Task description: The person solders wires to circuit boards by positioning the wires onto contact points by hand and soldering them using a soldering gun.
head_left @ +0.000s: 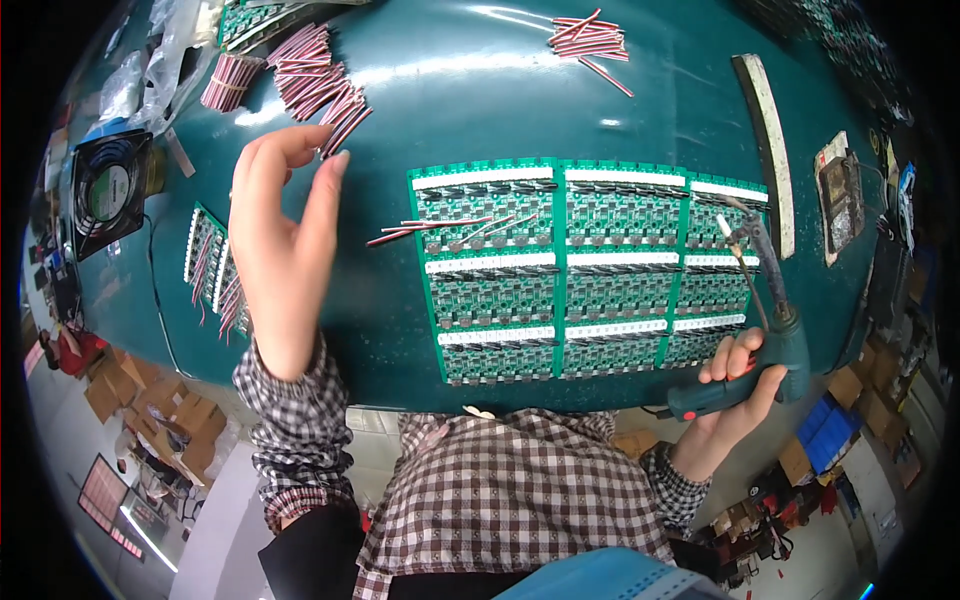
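My left hand [280, 215] reaches over the left of the table, thumb and forefinger pinched around the near end of a pile of short red, white and black wires [308, 78]. My right hand [738, 385] grips a dark green soldering gun [790, 355], its tip pointing up and away over the right side of the circuit boards. These joined green boards [500, 295], with white connector rows, lie flat in front of me. A few loose wires [430, 226] rest across the upper left board.
A small board with wires [212, 265] lies left, near a black fan [105, 190]. A banded wire bundle [232, 82] and another wire pile [588, 40] are at the back. A pale strip [768, 150] and a worn metal-and-board holder [838, 200] sit right.
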Demonstrator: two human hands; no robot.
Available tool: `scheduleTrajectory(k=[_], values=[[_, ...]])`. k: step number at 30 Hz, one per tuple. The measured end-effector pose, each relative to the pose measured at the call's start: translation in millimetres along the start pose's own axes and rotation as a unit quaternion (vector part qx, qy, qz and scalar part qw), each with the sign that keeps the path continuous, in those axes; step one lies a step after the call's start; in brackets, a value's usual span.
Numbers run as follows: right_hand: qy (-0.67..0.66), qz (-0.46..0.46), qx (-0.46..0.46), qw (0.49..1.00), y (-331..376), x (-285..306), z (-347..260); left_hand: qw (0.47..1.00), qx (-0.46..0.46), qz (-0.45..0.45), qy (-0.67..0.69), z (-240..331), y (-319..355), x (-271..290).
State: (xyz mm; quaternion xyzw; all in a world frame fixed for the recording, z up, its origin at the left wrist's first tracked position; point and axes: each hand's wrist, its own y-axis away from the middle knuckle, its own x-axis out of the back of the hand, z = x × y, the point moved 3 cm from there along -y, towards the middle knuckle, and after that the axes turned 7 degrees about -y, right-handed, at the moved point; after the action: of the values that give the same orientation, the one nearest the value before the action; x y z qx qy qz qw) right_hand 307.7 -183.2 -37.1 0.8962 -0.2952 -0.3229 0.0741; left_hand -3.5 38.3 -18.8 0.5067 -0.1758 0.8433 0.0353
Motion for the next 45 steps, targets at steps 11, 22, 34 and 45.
scheduleTrajectory(k=[11,22,34,45], values=[[-0.012,-0.011,0.018,1.000,-3,10,-3,0.990,0.093,0.002,0.104,-27,4,-24],[-0.031,-0.019,0.019,0.999,-1,7,3,0.991,0.079,0.002,0.105,-39,6,-16],[-0.268,0.072,0.071,0.958,-6,73,-3,0.989,0.002,0.018,0.147,-77,4,-53],[-0.229,0.053,0.130,0.963,10,73,-9,0.991,-0.046,0.055,0.110,-22,18,-7]])
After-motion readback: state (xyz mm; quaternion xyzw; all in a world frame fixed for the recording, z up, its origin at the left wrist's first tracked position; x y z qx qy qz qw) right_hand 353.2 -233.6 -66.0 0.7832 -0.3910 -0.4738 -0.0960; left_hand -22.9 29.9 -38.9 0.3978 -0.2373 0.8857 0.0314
